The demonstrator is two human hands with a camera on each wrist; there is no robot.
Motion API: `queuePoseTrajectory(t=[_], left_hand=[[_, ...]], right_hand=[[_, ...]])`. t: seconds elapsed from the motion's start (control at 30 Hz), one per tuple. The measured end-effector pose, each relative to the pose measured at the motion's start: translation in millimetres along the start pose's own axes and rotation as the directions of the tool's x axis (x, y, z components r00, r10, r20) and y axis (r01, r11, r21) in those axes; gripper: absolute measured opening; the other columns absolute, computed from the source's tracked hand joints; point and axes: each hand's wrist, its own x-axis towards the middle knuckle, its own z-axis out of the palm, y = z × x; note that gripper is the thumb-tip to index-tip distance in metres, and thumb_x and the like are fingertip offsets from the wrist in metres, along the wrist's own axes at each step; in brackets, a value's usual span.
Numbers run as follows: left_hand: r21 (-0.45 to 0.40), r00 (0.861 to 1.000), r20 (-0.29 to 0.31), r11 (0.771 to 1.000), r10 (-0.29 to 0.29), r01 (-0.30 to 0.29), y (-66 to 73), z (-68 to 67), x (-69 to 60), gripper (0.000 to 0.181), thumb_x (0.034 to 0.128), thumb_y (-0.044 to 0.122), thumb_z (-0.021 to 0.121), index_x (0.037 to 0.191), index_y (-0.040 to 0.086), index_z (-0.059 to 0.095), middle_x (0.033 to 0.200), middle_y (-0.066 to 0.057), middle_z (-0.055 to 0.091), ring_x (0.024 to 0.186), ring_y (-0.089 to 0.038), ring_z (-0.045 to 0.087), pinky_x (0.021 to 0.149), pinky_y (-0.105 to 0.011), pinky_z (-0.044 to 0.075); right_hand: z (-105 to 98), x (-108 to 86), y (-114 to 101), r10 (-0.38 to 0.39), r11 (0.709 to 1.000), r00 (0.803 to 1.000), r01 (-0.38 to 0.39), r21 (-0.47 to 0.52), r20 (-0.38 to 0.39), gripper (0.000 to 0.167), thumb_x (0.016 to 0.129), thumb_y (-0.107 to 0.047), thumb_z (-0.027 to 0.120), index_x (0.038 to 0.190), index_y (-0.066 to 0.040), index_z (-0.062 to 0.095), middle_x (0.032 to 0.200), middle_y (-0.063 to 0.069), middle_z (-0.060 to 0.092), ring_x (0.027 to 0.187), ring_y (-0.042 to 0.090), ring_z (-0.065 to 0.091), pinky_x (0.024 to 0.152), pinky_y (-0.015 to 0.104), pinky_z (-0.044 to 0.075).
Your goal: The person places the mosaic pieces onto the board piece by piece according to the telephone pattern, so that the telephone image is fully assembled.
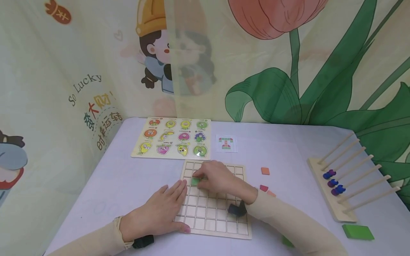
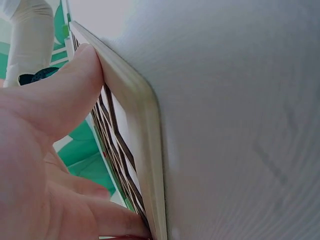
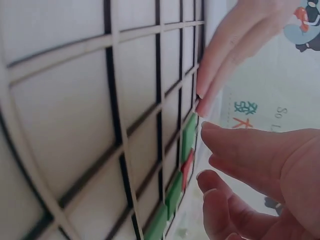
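Note:
A pale wooden grid board (image 1: 200,224) lies on the white-covered table. My left hand (image 1: 155,211) rests along its left edge with straight fingers, the thumb on the near corner. Over the far left part of the board is my right hand (image 1: 217,176), its fingers bent beside a green square tile (image 1: 195,181). The right wrist view shows thumb and fingers apart, nothing visible between them. Along the board's edge there, a red tile (image 3: 187,169) sits between green tiles (image 3: 189,135). My right hand covers much of the far rows in the head view.
A card with a coloured tile pattern (image 1: 226,143) and a fruit picture board (image 1: 174,153) lie beyond the grid. Right of it are an orange tile (image 1: 265,171) and a red tile (image 1: 264,187). A peg rack (image 1: 330,193) with beads and a green block (image 1: 357,232) stand far right.

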Motion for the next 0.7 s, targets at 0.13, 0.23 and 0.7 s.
queuePoseTrajectory(t=[0.13, 0.23, 0.7], left_hand=[[0.002, 1.0, 0.001, 1.0, 0.0, 0.0, -0.1, -0.1, 0.1, 0.114, 0.0822, 0.084, 0.055, 0.158, 0.001, 0.035, 0.17, -0.016, 0.026, 0.158, -0.029, 0.027, 0.119, -0.056, 0.036], [-0.005, 1.0, 0.004, 1.0, -0.002, 0.002, -0.1, -0.3, 0.0, 0.115, 0.082, 0.084, 0.055, 0.158, 0.001, 0.035, 0.17, -0.015, 0.025, 0.158, -0.029, 0.026, 0.119, -0.057, 0.036], [-0.004, 1.0, -0.004, 1.0, 0.007, -0.007, -0.1, 0.1, 0.5, 0.115, 0.0812, 0.083, 0.058, 0.157, -0.001, 0.037, 0.169, -0.016, 0.028, 0.158, -0.029, 0.028, 0.118, -0.057, 0.037]], right_hand=[[-9, -12.2, 5, 0.053, 0.997, 0.998, -0.052, 0.049, -0.033, 0.03, 0.087, -0.018, 0.082, 0.117, -0.019, 0.08, 0.088, -0.006, 0.07, 0.074, 0.011, 0.054, 0.064, 0.026, 0.044], [-15, -25.6, 13, 0.099, 0.992, 0.993, -0.092, 0.091, -0.069, 0.032, 0.086, -0.02, 0.082, 0.118, -0.017, 0.079, 0.092, -0.004, 0.071, 0.073, 0.011, 0.054, 0.063, 0.027, 0.044], [-35, -121.0, 67, 0.316, 0.947, 0.929, -0.298, 0.117, -0.195, 0.035, 0.085, -0.021, 0.084, 0.118, -0.016, 0.078, 0.103, -0.001, 0.075, 0.081, 0.009, 0.057, 0.059, 0.023, 0.046]])
